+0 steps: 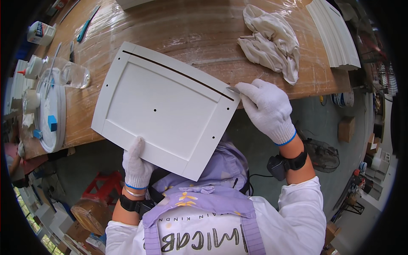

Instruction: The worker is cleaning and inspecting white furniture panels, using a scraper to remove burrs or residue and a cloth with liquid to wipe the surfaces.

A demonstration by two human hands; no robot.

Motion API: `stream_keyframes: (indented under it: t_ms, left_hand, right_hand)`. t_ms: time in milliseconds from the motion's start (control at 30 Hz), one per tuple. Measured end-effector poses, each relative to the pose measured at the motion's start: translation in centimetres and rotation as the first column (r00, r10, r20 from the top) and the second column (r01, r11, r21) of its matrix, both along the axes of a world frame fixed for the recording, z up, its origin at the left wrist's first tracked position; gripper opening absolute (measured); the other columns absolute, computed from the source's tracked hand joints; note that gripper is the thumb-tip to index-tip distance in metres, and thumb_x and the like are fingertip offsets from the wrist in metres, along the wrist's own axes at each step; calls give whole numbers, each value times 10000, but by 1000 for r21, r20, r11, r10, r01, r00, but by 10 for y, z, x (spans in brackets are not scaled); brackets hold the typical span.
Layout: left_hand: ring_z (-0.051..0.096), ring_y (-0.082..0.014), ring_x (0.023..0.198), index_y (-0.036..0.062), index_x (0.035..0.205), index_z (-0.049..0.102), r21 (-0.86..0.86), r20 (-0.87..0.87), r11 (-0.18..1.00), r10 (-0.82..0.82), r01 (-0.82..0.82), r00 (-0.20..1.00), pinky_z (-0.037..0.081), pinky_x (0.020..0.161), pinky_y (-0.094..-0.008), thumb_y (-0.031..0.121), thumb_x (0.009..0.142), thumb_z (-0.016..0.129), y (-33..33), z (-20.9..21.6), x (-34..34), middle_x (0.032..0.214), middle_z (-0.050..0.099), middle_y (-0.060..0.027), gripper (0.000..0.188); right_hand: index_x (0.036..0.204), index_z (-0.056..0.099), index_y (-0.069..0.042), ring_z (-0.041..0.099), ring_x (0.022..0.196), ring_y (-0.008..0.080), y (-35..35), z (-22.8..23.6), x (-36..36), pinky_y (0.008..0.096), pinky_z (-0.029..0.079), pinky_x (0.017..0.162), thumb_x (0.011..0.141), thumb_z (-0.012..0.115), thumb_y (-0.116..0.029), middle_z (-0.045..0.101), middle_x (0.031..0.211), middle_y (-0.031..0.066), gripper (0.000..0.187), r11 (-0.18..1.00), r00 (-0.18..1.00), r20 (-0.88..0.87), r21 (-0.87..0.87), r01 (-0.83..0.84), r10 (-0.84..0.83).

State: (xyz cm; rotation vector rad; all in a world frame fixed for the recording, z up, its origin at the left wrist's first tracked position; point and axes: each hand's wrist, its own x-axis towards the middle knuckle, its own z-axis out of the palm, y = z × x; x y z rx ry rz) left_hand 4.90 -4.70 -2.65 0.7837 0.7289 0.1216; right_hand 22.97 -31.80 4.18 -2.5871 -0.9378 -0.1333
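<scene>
- Panel: white, framed, recessed centre; lies across the near edge of the table, far part above the tabletop, near part jutting out toward the wearer.
- Left hand: gloved, gripping the panel's near long edge toward its left end. Thumb on the upper face; fingers hidden beneath.
- Right hand: gloved, thumb and fingers pinching a small grey blade at the panel's right-hand far corner. Cannot tell whether blade touches the edge or sits just off it.
- Done, as visible: frame and centre make one piece; dark slot and small round holes present.
- Left: edge or corner work looks in hand, judging by the blade. No finished stretch of rim can be told from an unfinished one, so the amount remaining is unclear.
- Orientation: recessed face up. Long axis runs slantwise, far left to near right. Slotted long edge faces far and slightly right; opposite long edge faces the wearer.
- Around: crumpled cloth on the far right of the table; clear bottle and teal knife to the left.
</scene>
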Motion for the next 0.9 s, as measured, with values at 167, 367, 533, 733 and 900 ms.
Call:
stream_keyframes:
  t_ms: [167, 367, 533, 733, 900]
  left_hand:
    - [602, -327, 1088, -11, 1322, 421, -15, 2, 1000, 22, -22, 1000, 513, 929, -470, 159, 889, 565, -3, 2, 3, 1203, 565, -180, 487]
    - [597, -333, 1099, -12, 1329, 419, -20, -4, 1000, 9, -9, 1000, 512, 934, -470, 167, 897, 556, -3, 1, 2, 1216, 562, -181, 488]
    - [582, -317, 1117, -18, 1316, 429, -12, 17, 999, -32, 33, 999, 494, 954, -455, 166, 916, 547, -1, 3, 1, 1210, 565, -168, 456]
    - [575, -289, 1120, -15, 1301, 444, -40, 32, 999, -24, 25, 999, 475, 975, -429, 161, 936, 542, -1, 2, 0, 1204, 570, -151, 417]
    - [577, -289, 1117, -14, 1302, 444, -44, 34, 999, -13, 15, 999, 476, 973, -428, 167, 938, 547, -1, 1, 0, 1209, 568, -151, 419]
  right_hand:
    - [926, 646, -105, 606, 720, 296, 1, 0, 1, 402, 480, 616, 819, 624, -135, 570, 746, 95, 114, 1000, 1000, -18, 29, -7, 7]
    - [952, 666, -97, 611, 744, 304, -11, -4, 4, 387, 488, 645, 804, 640, -99, 594, 768, 110, 150, 987, 995, -72, 137, 84, -75]
    - [965, 676, -94, 613, 745, 304, -23, -9, 1, 385, 489, 644, 801, 648, -94, 603, 779, 107, 166, 997, 991, -135, 82, 6, 5]
    - [957, 677, -95, 610, 736, 301, -24, -11, -1, 385, 487, 639, 800, 648, -85, 602, 781, 106, 160, 982, 982, -186, 181, 47, -12]
    - [961, 681, -82, 604, 729, 302, -25, -11, -1, 383, 481, 633, 803, 645, -78, 594, 771, 109, 162, 971, 977, -205, 218, 98, -53]
